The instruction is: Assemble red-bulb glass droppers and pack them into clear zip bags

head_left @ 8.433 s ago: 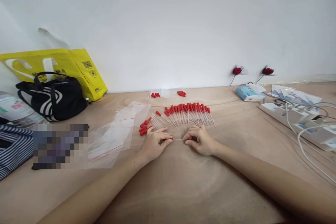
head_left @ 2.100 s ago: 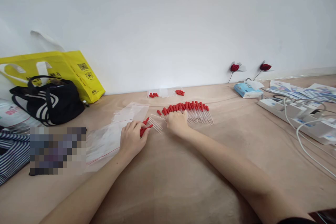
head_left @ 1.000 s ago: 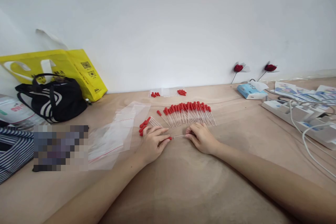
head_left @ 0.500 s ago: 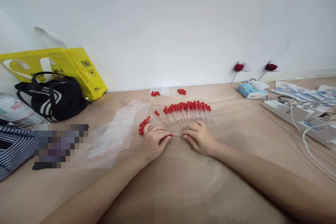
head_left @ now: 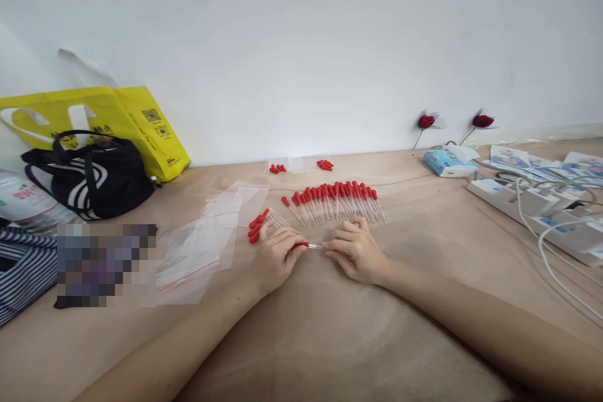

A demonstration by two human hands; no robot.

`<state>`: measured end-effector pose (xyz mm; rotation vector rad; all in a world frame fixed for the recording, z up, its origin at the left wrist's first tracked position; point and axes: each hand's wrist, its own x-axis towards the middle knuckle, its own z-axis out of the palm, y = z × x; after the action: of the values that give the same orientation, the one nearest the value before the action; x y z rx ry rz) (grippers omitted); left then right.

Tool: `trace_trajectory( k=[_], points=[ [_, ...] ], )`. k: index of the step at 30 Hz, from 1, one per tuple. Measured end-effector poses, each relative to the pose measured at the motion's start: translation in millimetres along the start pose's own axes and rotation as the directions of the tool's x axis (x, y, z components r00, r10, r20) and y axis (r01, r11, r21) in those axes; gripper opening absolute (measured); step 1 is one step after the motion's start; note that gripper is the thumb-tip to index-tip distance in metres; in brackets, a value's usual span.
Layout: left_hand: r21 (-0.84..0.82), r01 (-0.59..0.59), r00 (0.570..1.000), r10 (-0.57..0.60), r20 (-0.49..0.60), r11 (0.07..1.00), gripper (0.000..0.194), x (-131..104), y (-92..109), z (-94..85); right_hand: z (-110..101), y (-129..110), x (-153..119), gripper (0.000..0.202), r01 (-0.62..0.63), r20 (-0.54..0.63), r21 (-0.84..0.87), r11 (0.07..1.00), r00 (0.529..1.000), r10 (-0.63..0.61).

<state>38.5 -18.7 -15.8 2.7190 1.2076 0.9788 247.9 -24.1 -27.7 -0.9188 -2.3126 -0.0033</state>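
Observation:
My left hand is closed, its thumb and fingers pinching the red rubber bulb of a dropper. My right hand is closed on the other end of the clear dropper tube; only a short stretch of tube shows between the hands. Just beyond the hands, a row of red-bulbed droppers lies side by side, bulbs toward the wall. Left of my left hand is a small group of droppers, partly hidden by its fingers.
Flat clear zip bags lie left. Loose red bulbs rest near the wall. Farther left stand a black bag and a yellow bag. At right are a tissue pack, a power strip and white cables.
Less tube shows between my hands, and more of the red bulb sticks out past my left fingers. A single dropper left of the row lies closer to it.

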Motion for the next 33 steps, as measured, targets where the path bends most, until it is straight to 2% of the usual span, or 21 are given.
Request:
trace_trajectory(
  k=[7, 14, 25, 33],
  points=[
    [-0.042, -0.027, 0.998, 0.029, 0.055, 0.999, 0.014, -1, 0, 1.4, 2, 4, 0, 0.017, 0.054, 0.007, -0.065, 0.996, 0.999, -0.054],
    [-0.04, -0.033, 0.997, 0.035, 0.065, 0.999, 0.014, 0, 0, 3.4, 4, 2, 4, 0.019, 0.066, -0.005, -0.043, 0.997, 0.998, -0.066],
    [-0.029, -0.032, 0.991, 0.036, 0.132, 0.999, 0.014, 2, 3, 1.4, 9, 0, 12, 0.019, 0.06, 0.085, -0.031, 0.998, 0.995, -0.057],
    [-0.027, -0.023, 0.993, 0.026, 0.114, 0.999, 0.013, 3, 1, 0.5, 6, -1, 14, 0.02, 0.03, 0.118, -0.063, 0.998, 0.993, -0.022]
  ],
)
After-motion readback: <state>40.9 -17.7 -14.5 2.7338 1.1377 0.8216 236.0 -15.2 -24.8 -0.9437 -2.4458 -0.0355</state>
